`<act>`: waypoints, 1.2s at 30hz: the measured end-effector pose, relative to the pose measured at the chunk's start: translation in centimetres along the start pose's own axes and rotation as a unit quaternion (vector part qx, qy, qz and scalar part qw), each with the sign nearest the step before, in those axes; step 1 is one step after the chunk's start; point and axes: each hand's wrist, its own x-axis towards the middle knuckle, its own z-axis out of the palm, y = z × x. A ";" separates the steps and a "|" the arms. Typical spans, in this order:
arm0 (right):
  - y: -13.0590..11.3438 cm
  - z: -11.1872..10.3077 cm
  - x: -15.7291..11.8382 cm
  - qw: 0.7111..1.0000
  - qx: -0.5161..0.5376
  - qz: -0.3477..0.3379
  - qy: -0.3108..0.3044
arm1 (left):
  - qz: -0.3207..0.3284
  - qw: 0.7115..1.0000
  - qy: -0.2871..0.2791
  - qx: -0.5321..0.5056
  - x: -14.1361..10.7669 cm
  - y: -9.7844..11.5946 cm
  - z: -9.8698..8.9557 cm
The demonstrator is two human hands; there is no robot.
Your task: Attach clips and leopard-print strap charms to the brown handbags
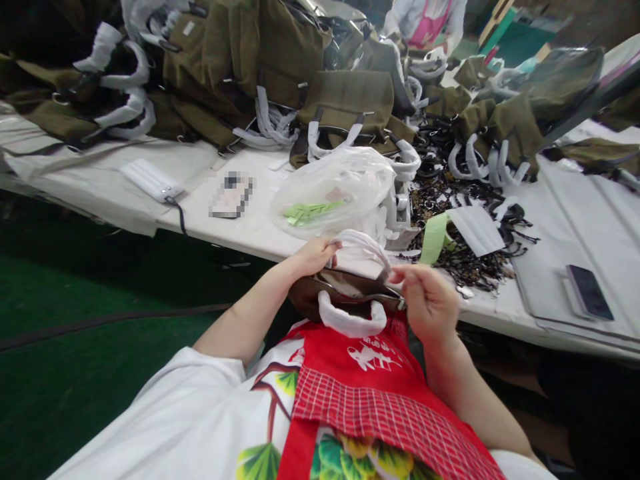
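Observation:
A brown bag (310, 297) with an open zipper rests against the red apron at the table's front edge. Its near handle (350, 323), wrapped in white, hangs toward me. The far handle (363, 241), also wrapped in white, stands raised. My left hand (317, 255) is closed on the left end of this far handle. At the handle's right end, my right hand (427, 297) is closed, thumb and fingers pinched together at its base.
Olive bags (350, 93) are piled along the table's back. A clear plastic bag (335, 187) lies ahead, beside dark small straps (475, 260). Phones (590, 291) (233, 195) and a white power bank (151, 180) lie on the table (200, 240). A person (425, 23) is across.

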 end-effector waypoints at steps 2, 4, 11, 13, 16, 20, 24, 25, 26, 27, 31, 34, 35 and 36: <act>0.1 1.5 0.3 0.992 -0.012 -0.024 -0.126 | -0.049 0.994 0.068 0.077 0.0 -0.8 -0.2; 1.1 2.9 0.8 0.979 -0.067 0.000 -0.192 | -0.086 0.985 0.104 0.113 -0.4 -1.9 -0.5; 2.8 4.4 0.3 0.941 -0.133 0.018 -0.312 | -0.203 0.947 0.166 0.186 -2.5 -5.9 -0.9; 2.3 4.5 -0.4 0.933 -0.142 -0.001 -0.331 | -0.223 0.938 0.181 0.194 -2.8 -6.8 -0.9; 1.9 4.7 -1.3 0.923 -0.151 -0.029 -0.352 | -0.229 0.934 0.192 0.195 -3.3 -7.0 -1.0; 2.1 4.7 -2.1 0.922 -0.139 -0.060 -0.355 | -0.150 0.920 0.325 0.160 -5.0 -5.3 -1.2; 2.5 4.4 -2.5 0.924 -0.143 -0.083 -0.345 | -0.042 0.917 0.367 0.153 -7.7 -2.5 -1.9; 2.6 4.4 -2.6 0.924 -0.146 -0.087 -0.343 | -0.019 0.927 0.344 0.148 -8.2 -2.0 -2.1; 2.6 4.3 -2.6 0.925 -0.148 -0.088 -0.340 | -0.005 0.934 0.327 0.143 -8.7 -1.6 -2.3; 2.7 4.2 -2.7 0.926 -0.149 -0.086 -0.336 | -0.002 0.937 0.322 0.137 -9.1 -1.4 -2.6; 2.7 3.9 -2.7 0.932 -0.137 -0.075 -0.327 | -0.093 0.911 0.376 0.141 -9.7 -2.3 -3.7; 2.6 3.9 -2.6 0.935 -0.128 -0.063 -0.325 | -0.161 0.937 0.283 0.130 -9.8 -3.7 -4.4; 2.6 3.9 -2.6 0.936 -0.123 -0.056 -0.326 | -0.161 0.953 0.231 0.112 -9.9 -3.9 -4.5; 2.6 3.9 -2.5 0.936 -0.118 -0.047 -0.327 | -0.146 0.969 0.177 0.090 -10.0 -4.1 -4.5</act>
